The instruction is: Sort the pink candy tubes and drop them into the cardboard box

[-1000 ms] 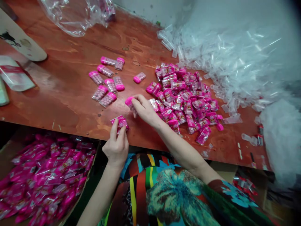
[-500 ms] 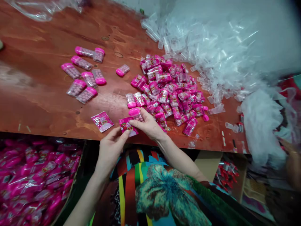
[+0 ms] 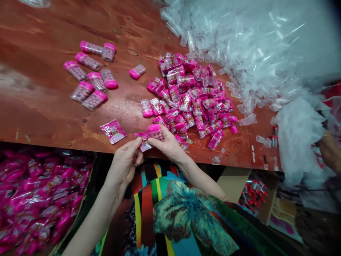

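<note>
My left hand point(image 3: 125, 161) pinches a pink printed plastic sleeve point(image 3: 144, 138) by its left side, over the table's front edge. In my right hand point(image 3: 170, 144) is a small clear candy box point(image 3: 155, 131) with a pink cap and pale pink balls inside. The right thumb meets the sleeve's right side, and the box sits right beside it. Another flat pink sleeve point(image 3: 114, 131) lies on the table left of my hands. Just beyond them is a heap of candy boxes in pink sleeves point(image 3: 186, 101). Farther left lie several bare candy boxes point(image 3: 87, 61).
Clear empty plastic containers point(image 3: 226, 42) are heaped at the back right. A cloudy plastic bag point(image 3: 295, 138) hangs at the right edge, near another person's arm point(image 3: 330, 151). Below left, a box holds many pink packs point(image 3: 39, 199); below right stands a cardboard box point(image 3: 234, 181).
The sleeve has turned and looks narrower between my hands. My left fingers have curled in more. The candy box has come down level beside the sleeve. The whole view has shifted slightly.
</note>
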Action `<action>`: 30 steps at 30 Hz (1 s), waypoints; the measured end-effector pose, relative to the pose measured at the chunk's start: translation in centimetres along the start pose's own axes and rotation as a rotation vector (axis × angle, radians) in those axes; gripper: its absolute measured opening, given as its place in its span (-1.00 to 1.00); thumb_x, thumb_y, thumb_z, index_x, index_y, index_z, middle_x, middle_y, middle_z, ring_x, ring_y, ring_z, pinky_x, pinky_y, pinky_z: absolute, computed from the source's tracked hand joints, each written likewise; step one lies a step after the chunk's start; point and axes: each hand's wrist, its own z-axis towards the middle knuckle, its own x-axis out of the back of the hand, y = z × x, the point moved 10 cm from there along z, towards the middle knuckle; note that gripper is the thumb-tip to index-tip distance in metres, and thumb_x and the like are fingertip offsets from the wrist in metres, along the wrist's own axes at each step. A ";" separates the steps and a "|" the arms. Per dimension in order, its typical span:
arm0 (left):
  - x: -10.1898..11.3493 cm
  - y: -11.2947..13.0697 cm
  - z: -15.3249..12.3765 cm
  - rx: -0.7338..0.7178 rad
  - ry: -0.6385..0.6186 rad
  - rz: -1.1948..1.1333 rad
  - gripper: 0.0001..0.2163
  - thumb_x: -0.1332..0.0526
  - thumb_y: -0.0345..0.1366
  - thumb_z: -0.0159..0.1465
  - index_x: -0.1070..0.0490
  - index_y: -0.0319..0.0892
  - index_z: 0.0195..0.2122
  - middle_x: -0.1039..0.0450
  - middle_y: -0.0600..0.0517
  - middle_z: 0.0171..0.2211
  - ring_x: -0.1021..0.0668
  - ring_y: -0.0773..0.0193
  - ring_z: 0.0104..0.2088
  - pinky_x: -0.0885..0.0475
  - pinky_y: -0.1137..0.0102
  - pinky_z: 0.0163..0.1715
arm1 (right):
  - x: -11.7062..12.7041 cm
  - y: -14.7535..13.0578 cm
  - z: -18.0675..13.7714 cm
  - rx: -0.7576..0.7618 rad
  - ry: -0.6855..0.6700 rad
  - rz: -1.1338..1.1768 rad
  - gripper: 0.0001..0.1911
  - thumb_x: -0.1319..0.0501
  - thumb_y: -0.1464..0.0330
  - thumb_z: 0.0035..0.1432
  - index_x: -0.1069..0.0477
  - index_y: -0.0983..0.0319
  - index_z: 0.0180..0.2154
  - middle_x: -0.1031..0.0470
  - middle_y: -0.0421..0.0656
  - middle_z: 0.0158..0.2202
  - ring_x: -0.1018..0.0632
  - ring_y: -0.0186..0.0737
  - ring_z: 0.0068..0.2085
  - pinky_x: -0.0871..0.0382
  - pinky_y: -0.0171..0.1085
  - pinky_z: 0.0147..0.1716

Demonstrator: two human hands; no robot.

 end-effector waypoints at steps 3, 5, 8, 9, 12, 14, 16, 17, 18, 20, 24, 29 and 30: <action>0.2 0.5 -0.1 0.003 -0.010 0.040 -0.59 -0.58 -0.03 0.08 -0.46 -0.21 -0.50 -0.24 0.20 -0.74 -0.22 0.49 -0.68 -0.13 0.49 -0.59 | -0.2 -0.2 0.2 -0.010 -0.059 -0.027 -0.48 -0.58 0.15 0.01 -0.45 0.14 -0.08 -0.50 -0.31 -0.32 -0.50 -0.29 -0.32 -0.47 -0.27 -0.26; 0.5 0.8 -0.1 -0.004 0.008 0.040 -0.58 -0.60 -0.04 0.07 -0.45 -0.20 -0.51 -0.22 0.21 -0.75 -0.22 0.50 -0.68 -0.11 0.51 -0.60 | -0.3 -0.1 0.2 -0.017 -0.096 -0.024 -0.49 -0.56 0.12 0.06 -0.43 0.14 -0.08 -0.48 -0.33 -0.36 -0.47 -0.32 -0.38 -0.43 -0.28 -0.32; 1.2 1.4 -0.3 -0.043 0.080 -0.035 -0.57 -0.63 -0.10 0.05 -0.39 -0.19 -0.53 -0.22 0.22 -0.72 -0.23 0.52 -0.67 -0.11 0.52 -0.61 | -0.3 0.1 -0.1 -0.026 -0.142 0.028 -0.52 -0.48 0.07 0.20 -0.36 0.16 -0.05 -0.50 -0.34 -0.43 -0.47 -0.34 -0.45 -0.37 -0.31 -0.40; 1.4 1.7 -0.3 -0.059 0.107 -0.069 -0.58 -0.63 -0.13 0.06 -0.39 -0.20 -0.52 -0.22 0.23 -0.71 -0.23 0.53 -0.67 -0.12 0.53 -0.61 | -0.2 0.2 -0.3 -0.029 -0.151 0.051 -0.53 -0.44 0.05 0.24 -0.33 0.16 -0.04 -0.52 -0.33 -0.43 -0.47 -0.34 -0.47 -0.35 -0.32 -0.42; 1.7 1.9 -0.3 -0.083 0.161 -0.181 -0.63 -0.63 -0.20 0.08 -0.42 -0.20 -0.46 -0.27 0.25 -0.64 -0.24 0.54 -0.68 -0.14 0.54 -0.64 | 0.2 0.1 -1.3 -0.012 -0.129 0.093 -0.55 -0.38 0.02 0.30 -0.30 0.17 -0.05 -0.54 -0.33 -0.43 -0.46 -0.39 -0.53 -0.31 -0.35 -0.48; 1.4 1.6 -0.2 -0.072 0.168 -0.246 -0.65 -0.62 -0.24 0.10 -0.43 -0.20 -0.42 -0.33 0.23 -0.60 -0.25 0.54 -0.69 -0.15 0.54 -0.67 | 0.0 0.0 -2.1 -0.001 -0.118 0.084 -0.54 -0.36 0.00 0.31 -0.29 0.16 -0.03 -0.55 -0.34 -0.41 -0.45 -0.41 -0.56 -0.31 -0.37 -0.52; 1.0 1.1 0.1 -0.051 0.166 -0.291 -0.67 -0.58 -0.25 0.16 -0.42 -0.20 -0.43 -0.39 0.20 -0.58 -0.24 0.53 -0.70 -0.15 0.54 -0.70 | -0.7 0.4 -2.8 -0.018 -0.128 0.052 -0.53 -0.36 -0.01 0.32 -0.28 0.15 -0.01 -0.54 -0.35 -0.39 -0.44 -0.43 -0.58 -0.29 -0.39 -0.57; 0.8 0.9 0.2 -0.035 0.162 -0.308 -0.69 -0.55 -0.26 0.20 -0.41 -0.21 -0.44 -0.41 0.18 -0.57 -0.24 0.54 -0.71 -0.15 0.54 -0.71 | -0.9 0.6 -3.1 -0.031 -0.128 0.032 -0.52 -0.36 -0.02 0.33 -0.28 0.14 -0.01 -0.53 -0.34 -0.38 -0.44 -0.43 -0.58 -0.27 -0.40 -0.60; 0.6 0.7 0.2 -0.017 0.162 -0.323 -0.70 -0.52 -0.26 0.24 -0.41 -0.21 -0.44 -0.42 0.17 -0.57 -0.23 0.54 -0.71 -0.14 0.55 -0.72 | -1.1 0.9 -3.2 -0.037 -0.117 0.012 -0.52 -0.36 -0.02 0.33 -0.27 0.14 -0.01 -0.53 -0.34 -0.37 -0.43 -0.44 -0.59 -0.25 -0.41 -0.63; 0.2 0.3 0.3 0.023 0.163 -0.355 -0.72 -0.49 -0.28 0.29 -0.41 -0.20 -0.43 -0.42 0.17 -0.57 -0.24 0.54 -0.72 -0.13 0.56 -0.73 | -1.0 1.2 -3.2 -0.022 -0.070 -0.016 -0.52 -0.36 -0.03 0.33 -0.27 0.13 0.00 -0.53 -0.34 -0.37 -0.40 -0.45 -0.60 -0.21 -0.43 -0.66; -0.4 -0.1 0.1 0.082 0.153 -0.399 -0.73 -0.46 -0.34 0.31 -0.38 -0.19 -0.41 -0.41 0.19 -0.57 -0.24 0.54 -0.73 -0.11 0.57 -0.74 | -0.6 1.5 -2.8 0.013 -0.021 -0.020 -0.51 -0.34 -0.05 0.35 -0.27 0.14 0.02 -0.53 -0.33 -0.38 -0.30 -0.49 -0.64 -0.13 -0.42 -0.67; -0.8 -0.1 0.0 0.083 0.096 -0.372 -0.76 -0.44 -0.39 0.27 -0.38 -0.19 -0.43 -0.40 0.20 -0.58 -0.25 0.52 -0.73 -0.15 0.54 -0.73 | 0.4 1.7 -2.4 0.028 0.047 0.023 -0.45 -0.36 -0.02 0.34 -0.24 0.14 0.10 -0.47 -0.35 -0.42 -0.26 -0.47 -0.62 -0.05 -0.41 -0.65; -0.8 -0.1 0.1 0.076 0.086 -0.357 -0.76 -0.44 -0.39 0.27 -0.38 -0.20 -0.44 -0.39 0.20 -0.59 -0.25 0.52 -0.72 -0.15 0.53 -0.72 | 0.3 1.8 -2.4 0.020 0.042 0.030 -0.43 -0.37 -0.02 0.33 -0.23 0.14 0.13 -0.47 -0.35 -0.42 -0.28 -0.46 -0.60 -0.04 -0.41 -0.64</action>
